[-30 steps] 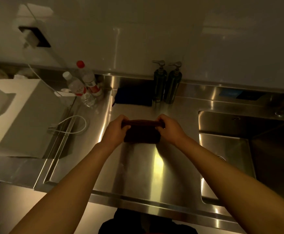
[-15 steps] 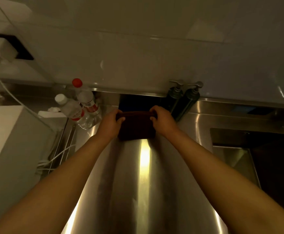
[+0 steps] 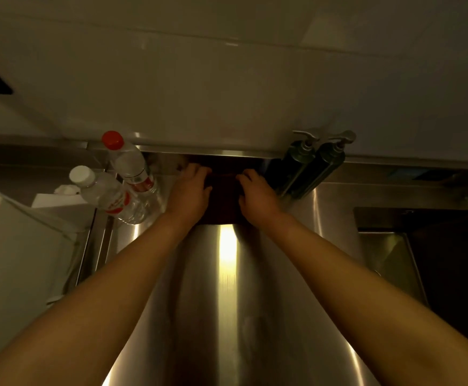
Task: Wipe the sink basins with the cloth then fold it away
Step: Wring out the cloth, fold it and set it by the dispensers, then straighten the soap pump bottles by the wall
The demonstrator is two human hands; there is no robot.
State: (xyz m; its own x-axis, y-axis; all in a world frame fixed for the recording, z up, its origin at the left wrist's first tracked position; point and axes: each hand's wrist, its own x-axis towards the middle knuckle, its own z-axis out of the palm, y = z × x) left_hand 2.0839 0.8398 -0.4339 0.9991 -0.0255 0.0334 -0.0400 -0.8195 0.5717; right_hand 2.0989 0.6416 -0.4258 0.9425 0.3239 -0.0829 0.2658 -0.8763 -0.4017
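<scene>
A folded dark brown cloth (image 3: 224,199) lies at the back of the steel counter (image 3: 227,302), against the backsplash, on top of a darker cloth whose far edge (image 3: 227,162) shows behind it. My left hand (image 3: 189,195) grips the cloth's left side and my right hand (image 3: 256,197) grips its right side, fingers curled over the far edge. The sink basin (image 3: 394,263) opens at the right, dark inside.
Two plastic water bottles, one red-capped (image 3: 128,162) and one white-capped (image 3: 104,193), lean left of my hands. Two dark pump dispensers (image 3: 311,165) stand just right of them. A white appliance (image 3: 10,260) fills the left side.
Both hands have carried the folded cloth away from me to the back of the counter, onto the darker cloth by the backsplash. My view has moved forward and closer.
</scene>
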